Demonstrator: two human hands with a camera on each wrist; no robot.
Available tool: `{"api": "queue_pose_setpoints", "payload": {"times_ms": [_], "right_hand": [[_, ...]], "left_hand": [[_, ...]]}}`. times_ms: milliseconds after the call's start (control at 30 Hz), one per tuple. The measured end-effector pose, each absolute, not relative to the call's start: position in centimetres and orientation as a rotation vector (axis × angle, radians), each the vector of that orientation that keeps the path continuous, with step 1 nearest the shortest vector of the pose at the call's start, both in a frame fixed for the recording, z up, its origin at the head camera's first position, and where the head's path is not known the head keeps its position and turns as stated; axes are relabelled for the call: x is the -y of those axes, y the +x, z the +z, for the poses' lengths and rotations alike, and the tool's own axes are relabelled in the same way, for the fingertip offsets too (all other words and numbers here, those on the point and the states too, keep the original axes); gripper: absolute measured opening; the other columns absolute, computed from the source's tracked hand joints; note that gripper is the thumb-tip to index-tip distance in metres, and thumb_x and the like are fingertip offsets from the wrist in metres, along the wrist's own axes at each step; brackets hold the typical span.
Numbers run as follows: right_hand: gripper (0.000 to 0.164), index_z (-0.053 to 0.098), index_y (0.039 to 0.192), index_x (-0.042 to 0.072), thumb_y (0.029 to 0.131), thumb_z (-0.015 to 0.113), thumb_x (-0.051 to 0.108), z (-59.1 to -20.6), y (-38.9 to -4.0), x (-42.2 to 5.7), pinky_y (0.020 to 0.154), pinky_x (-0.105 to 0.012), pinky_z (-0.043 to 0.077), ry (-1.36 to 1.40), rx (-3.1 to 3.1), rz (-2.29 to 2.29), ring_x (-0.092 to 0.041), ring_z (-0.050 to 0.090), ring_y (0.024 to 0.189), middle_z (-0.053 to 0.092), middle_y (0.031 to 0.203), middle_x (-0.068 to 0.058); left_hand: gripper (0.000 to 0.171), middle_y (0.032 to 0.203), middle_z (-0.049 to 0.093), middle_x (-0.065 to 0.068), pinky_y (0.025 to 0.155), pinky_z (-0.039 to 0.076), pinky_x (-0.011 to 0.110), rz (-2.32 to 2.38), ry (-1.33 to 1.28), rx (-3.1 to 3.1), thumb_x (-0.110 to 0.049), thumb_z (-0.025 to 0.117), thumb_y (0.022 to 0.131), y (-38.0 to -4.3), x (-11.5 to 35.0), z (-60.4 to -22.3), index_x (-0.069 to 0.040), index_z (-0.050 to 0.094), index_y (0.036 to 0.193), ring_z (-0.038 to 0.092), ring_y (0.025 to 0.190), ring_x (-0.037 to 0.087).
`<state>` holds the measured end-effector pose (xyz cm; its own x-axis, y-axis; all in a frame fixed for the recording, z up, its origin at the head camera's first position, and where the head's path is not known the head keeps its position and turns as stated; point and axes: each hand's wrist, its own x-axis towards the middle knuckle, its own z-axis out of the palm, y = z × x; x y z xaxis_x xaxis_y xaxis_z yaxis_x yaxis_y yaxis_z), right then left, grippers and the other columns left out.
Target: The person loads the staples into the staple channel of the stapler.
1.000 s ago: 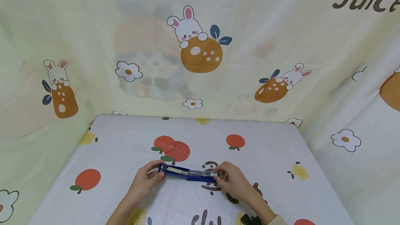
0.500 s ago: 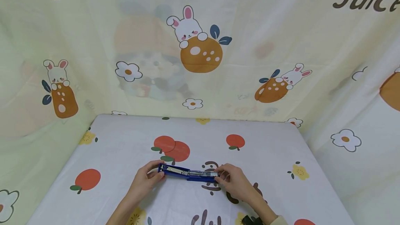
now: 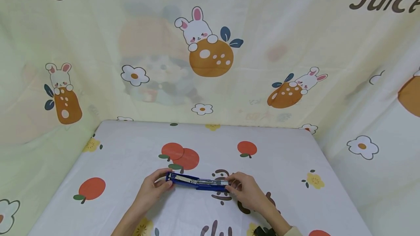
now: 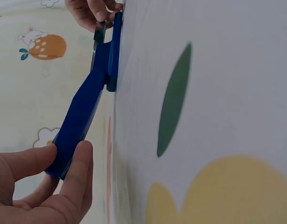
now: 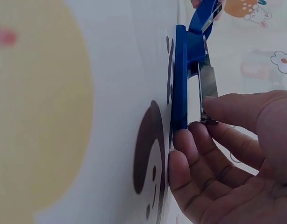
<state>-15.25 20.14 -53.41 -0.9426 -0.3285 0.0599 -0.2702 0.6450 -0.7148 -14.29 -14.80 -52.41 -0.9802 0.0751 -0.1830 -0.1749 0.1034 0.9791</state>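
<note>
A blue stapler [image 3: 197, 183] lies folded wide open, its top cover swung back to the left and its metal staple channel [image 5: 208, 86] exposed on the right. My left hand [image 3: 154, 187] pinches the far end of the cover between thumb and fingers, holding it raised off the table in the left wrist view. At the other end, my right hand [image 3: 244, 190] has its thumb on the tip of the channel and fingertips under that tip and at the end of the blue base [image 5: 181, 77]. The base sits along the tabletop, with a gap between it and the channel.
A white cloth printed with fruit and flowers covers the table [image 3: 279, 170]. Patterned curtains [image 3: 157, 94] hang close along its back and both sides. A black object [image 3: 264, 231] shows by the right wrist at the lower edge.
The right hand's fingers have shifted very slightly at the stapler's right end. The left hand and the stapler stay in place.
</note>
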Motion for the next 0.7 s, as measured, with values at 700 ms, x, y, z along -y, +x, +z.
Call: {"api": "queue_pose_setpoints", "payload": {"times_ms": [700], "right_hand": [[0.018, 0.075, 0.112, 0.011, 0.096, 0.079, 0.016, -53.24, -15.36, -20.22, 0.070, -0.019, 0.055, -0.504, -2.787, -1.157, -0.002, 0.060, 0.082, 0.070, 0.095, 0.004]], "left_hand": [[0.045, 0.144, 0.059, 0.027, 0.088, 0.066, 0.028, 1.988, -0.122, -2.166, 0.010, 0.065, 0.098, -14.55, 14.64, -52.26, 0.001, 0.061, 0.141, 0.077, 0.106, 0.024]]}}
